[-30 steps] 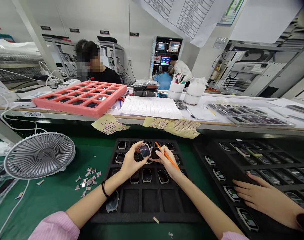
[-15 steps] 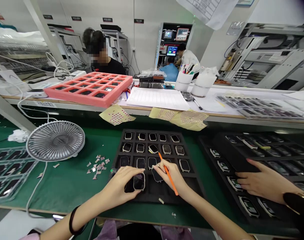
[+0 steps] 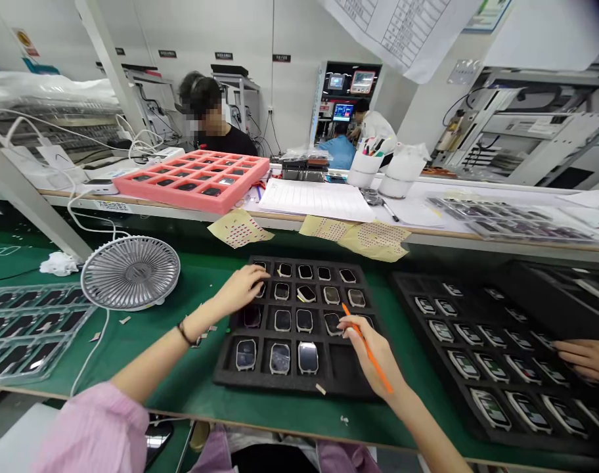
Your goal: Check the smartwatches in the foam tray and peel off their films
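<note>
A black foam tray (image 3: 289,386) on the green mat holds several smartwatch bodies in square cells. My left hand (image 3: 239,290) rests at its top-left corner, fingers curled over a cell, and what lies beneath them is hidden. My right hand (image 3: 368,351) grips an orange pen (image 3: 371,358) and hovers over the tray's right side, near a watch body (image 3: 333,323). The bottom row has several watch bodies, including one (image 3: 308,357) beside an empty cell (image 3: 342,362).
A second black tray of watches (image 3: 496,358) lies right, with a co-worker's hand (image 3: 588,358) at the edge. Left stand a grey fan (image 3: 131,272) and a clear plastic tray (image 3: 33,332). Beyond, a white bench carries a pink foam tray (image 3: 191,180).
My left hand has moved from the tray's bottom row up to its top-left corner, and my right hand has shifted right with the pen. The co-worker's hand has drawn back rightward.
</note>
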Tool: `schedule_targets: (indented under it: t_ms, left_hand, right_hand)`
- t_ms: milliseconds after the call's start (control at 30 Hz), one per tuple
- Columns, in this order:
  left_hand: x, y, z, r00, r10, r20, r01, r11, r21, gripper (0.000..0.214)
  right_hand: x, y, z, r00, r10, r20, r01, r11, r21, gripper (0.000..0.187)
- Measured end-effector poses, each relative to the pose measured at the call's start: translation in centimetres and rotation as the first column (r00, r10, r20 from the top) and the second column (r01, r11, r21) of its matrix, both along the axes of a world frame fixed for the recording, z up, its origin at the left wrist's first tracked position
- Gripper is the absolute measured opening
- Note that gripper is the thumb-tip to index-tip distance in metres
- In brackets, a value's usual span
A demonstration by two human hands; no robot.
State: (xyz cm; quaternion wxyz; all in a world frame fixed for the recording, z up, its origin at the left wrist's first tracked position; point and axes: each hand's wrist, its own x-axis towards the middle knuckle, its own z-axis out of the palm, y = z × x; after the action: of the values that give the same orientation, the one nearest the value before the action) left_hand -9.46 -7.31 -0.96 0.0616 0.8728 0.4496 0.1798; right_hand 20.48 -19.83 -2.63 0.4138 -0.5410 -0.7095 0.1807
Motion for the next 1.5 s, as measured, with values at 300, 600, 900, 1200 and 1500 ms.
schedule_targets:
  t_ms: [300, 600, 900, 1200, 1500]
  left_hand:
    - [0.3, 9.9, 1.2, 0.971, -0.048, -0.232, 0.003, 0.982, -0.189, 0.045]
    - [0.2, 10.5, 1.5, 0.978, -0.088, -0.188, 0.039, 0.967, -0.250, 0.037]
    - [6.0, 10.3, 2.1, 0.957, -0.196, -0.212, 0.146, 0.963, -0.228, 0.046]
    - [9.1, 10.9, 2.8, 0.886, -0.170, -0.430, 0.071, 0.969, -0.237, 0.059]
    - [8.5, 12.1, 4.2, 0.957, -0.174, -0.231, 0.129, 0.971, -0.200, 0.057]
  right_hand:
    - [2.9, -0.1, -1.5, 0.995, -0.036, 0.092, 0.030, 0.998, 0.060, 0.018]
    - [3.2, -0.1, -1.7, 0.997, 0.068, 0.046, -0.070, 0.997, 0.032, 0.020]
    - [2.9, 0.5, -2.4, 0.979, 0.065, 0.192, -0.114, 0.960, 0.255, 0.013]
    - [2.6, 0.7, -3.1, 0.925, 0.082, 0.371, -0.209, 0.925, 0.316, 0.019]
    - [2.7, 0.7, -2.6, 0.935, 0.088, 0.343, -0.180, 0.952, 0.248, 0.016]
